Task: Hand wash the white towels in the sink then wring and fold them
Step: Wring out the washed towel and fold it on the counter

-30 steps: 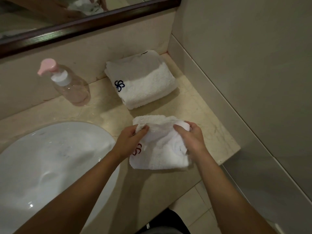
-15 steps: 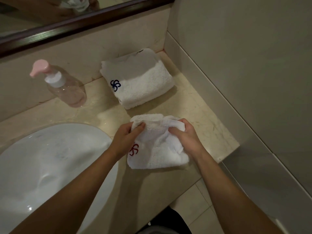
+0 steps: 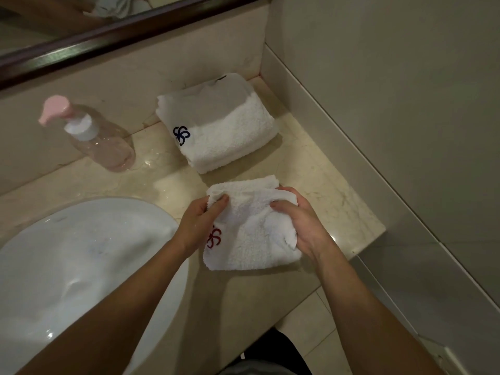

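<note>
A small white towel with a red flower emblem (image 3: 251, 234) lies half-folded on the marble counter near its front edge. My left hand (image 3: 198, 221) pinches its upper left edge, thumb on top. My right hand (image 3: 300, 224) grips the folded right edge, fingers curled under the cloth. A second white towel with a dark blue emblem (image 3: 219, 125) sits neatly folded at the back of the counter against the wall. The white sink basin (image 3: 81, 266) is at the left, empty of towels.
A clear pump bottle with a pink top (image 3: 92, 133) stands behind the basin by the backsplash. The marble counter (image 3: 338, 201) ends at a tiled wall on the right. A dark-framed mirror (image 3: 108, 31) runs along the top. Floor tiles show below the counter's front edge.
Both hands keep their hold on the red-emblem towel and have shifted very slightly; the fold at its top looks a little tighter. The other towel and the bottle have not moved.
</note>
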The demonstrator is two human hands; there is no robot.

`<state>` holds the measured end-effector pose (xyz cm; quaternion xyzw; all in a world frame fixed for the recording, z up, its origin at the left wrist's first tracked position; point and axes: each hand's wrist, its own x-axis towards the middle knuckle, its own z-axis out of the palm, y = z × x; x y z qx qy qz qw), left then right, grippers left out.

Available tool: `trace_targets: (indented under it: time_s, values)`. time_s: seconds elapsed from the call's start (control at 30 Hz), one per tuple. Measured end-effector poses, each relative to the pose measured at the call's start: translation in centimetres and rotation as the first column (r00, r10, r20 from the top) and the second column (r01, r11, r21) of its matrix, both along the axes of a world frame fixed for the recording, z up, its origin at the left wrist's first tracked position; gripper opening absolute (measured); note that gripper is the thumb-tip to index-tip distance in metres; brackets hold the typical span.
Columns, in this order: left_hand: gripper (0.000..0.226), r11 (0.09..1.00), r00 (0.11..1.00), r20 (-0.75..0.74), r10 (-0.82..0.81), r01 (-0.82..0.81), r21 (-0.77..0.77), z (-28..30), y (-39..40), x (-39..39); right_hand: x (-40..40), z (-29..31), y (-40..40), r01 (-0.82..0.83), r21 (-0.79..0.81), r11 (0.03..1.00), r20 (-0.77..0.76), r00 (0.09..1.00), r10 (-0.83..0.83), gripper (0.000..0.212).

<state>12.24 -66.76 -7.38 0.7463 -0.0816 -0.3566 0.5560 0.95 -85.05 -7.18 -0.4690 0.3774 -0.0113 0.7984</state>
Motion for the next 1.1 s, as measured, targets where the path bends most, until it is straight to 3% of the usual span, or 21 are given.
trace_targets:
  time_s: [0.13, 0.23, 0.4, 0.53, 0.7, 0.93, 1.03, 1.1]
  values:
    - [0.049, 1.000, 1.000, 0.001, -0.023, 0.023, -0.005, -0.1, 0.3, 0.1, -0.2, -0.2, 0.2, 0.101, 0.044, 0.994, 0.043, 0.994, -0.103, 0.032]
    - [0.049, 0.998, 0.998, 0.019, -0.057, 0.057, -0.004, -0.2, 0.1, 0.0, -0.4, -0.2, 0.6, 0.141, -0.017, 0.990, 0.010, 0.990, -0.141, 0.025]
    - [0.042, 0.999, 0.999, 0.007, -0.040, 0.040, 0.016, -0.3, 0.1, 0.2, 0.4, 0.0, -0.7, -0.017, 0.002, 1.000, -0.174, 0.985, 0.017, 0.033]
    - [0.049, 0.998, 0.998, 0.009, -0.055, 0.055, 0.032, -0.2, 0.1, 0.1, 0.5, 0.2, -1.5, -0.092, 0.111, 0.990, -0.196, 0.974, 0.112, 0.033]
    - [0.050, 0.997, 0.998, -0.001, -0.063, 0.063, 0.035, 0.1, 0.0, 0.1, 0.2, 0.1, -0.9, 0.060, 0.182, 0.981, -0.046, 0.998, -0.053, 0.036]
    - [0.050, 0.996, 0.997, -0.010, -0.073, 0.074, 0.040, 0.0, -0.1, -0.1, 0.0, -0.1, -0.3, 0.179, 0.270, 0.946, -0.012, 0.983, -0.182, 0.040]
    - [0.055, 0.997, 0.998, 0.000, -0.063, 0.063, 0.043, 0.0, -0.3, 0.1, -0.2, 0.1, 0.2, 0.230, 0.219, 0.948, -0.028, 0.973, -0.229, 0.043]
    - [0.069, 0.998, 1.000, 0.005, -0.030, 0.030, 0.047, -0.1, -0.6, 0.2, -0.2, 0.1, 0.9, 0.241, 0.087, 0.967, -0.046, 0.970, -0.238, 0.045]
